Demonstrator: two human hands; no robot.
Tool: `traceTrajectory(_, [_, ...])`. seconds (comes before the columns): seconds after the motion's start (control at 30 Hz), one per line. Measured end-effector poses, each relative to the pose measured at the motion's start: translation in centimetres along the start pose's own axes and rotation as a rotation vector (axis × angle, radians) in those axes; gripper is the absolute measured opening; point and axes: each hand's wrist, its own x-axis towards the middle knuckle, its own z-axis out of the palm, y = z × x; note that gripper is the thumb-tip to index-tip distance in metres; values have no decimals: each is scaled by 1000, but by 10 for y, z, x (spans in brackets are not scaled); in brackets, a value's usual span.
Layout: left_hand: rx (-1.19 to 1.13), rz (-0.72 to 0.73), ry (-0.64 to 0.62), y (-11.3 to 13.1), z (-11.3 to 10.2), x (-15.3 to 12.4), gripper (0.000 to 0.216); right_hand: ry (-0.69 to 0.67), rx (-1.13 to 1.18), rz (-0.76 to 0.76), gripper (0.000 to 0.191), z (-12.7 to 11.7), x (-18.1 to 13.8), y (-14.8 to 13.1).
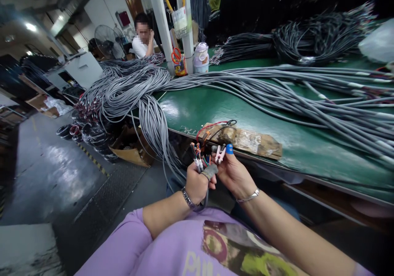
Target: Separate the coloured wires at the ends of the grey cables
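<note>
My left hand [196, 185] is closed around a few grey cables [197, 167] held upright. Their stripped ends fan out as thin coloured wires [207, 160], and a grey wrap covers my left thumb. Just to the right, my right hand [234, 175] pinches a small pale pink clip [220, 154] shaped like a clothespin. A blue cover [229, 149] sits on one fingertip of that hand. The clip is close to the wire ends; whether it touches them, I cannot tell.
Beyond my hands, a taped cardboard strip [250, 142] with red and black leads lies along the green table's [184, 112] edge. Long grey cables [246, 83] cross the table, and a thick bundle [154, 116] hangs off its left side. A person [143, 42] sits further back.
</note>
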Motion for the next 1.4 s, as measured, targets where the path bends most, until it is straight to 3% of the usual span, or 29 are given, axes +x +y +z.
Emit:
traceTrajectory(0.3, [-49, 21, -12, -4, -4, -1, 35, -61, -34, 52, 49, -14, -5, 4])
traceTrajectory(0.43, [-122, 36, -97, -8, -13, -1, 39, -22, -131, 39, 41, -32, -9, -1])
traceTrajectory(0.6, [-189, 48, -183, -14, -26, 2, 49, 124, -514, -77, 45, -56, -22, -25])
traceTrajectory(0.73, [-212, 45, -256, -21, -31, 3, 62, 136, -958, -244, 46, -66, -43, -59])
traceTrajectory(0.9, [-185, -17, -328, -23, -29, -1, 70, 193, -1173, -331, 47, -61, -75, -87])
traceTrajectory(1.03, [30, -134, -456, -14, -25, -11, 66, 27, -1188, -259, 48, -43, -90, -87])
traceTrajectory(1.17, [194, -266, -620, -9, -19, -21, 60, -202, -1135, -139, 39, -33, -83, -65])
traceTrajectory(1.3, [306, -276, -658, -8, -18, -23, 52, -235, -1110, -184, 34, -39, -67, -40])
traceTrajectory(1.4, [313, -237, -642, -5, -21, -24, 53, -240, -1011, -124, 30, -42, -61, -30])
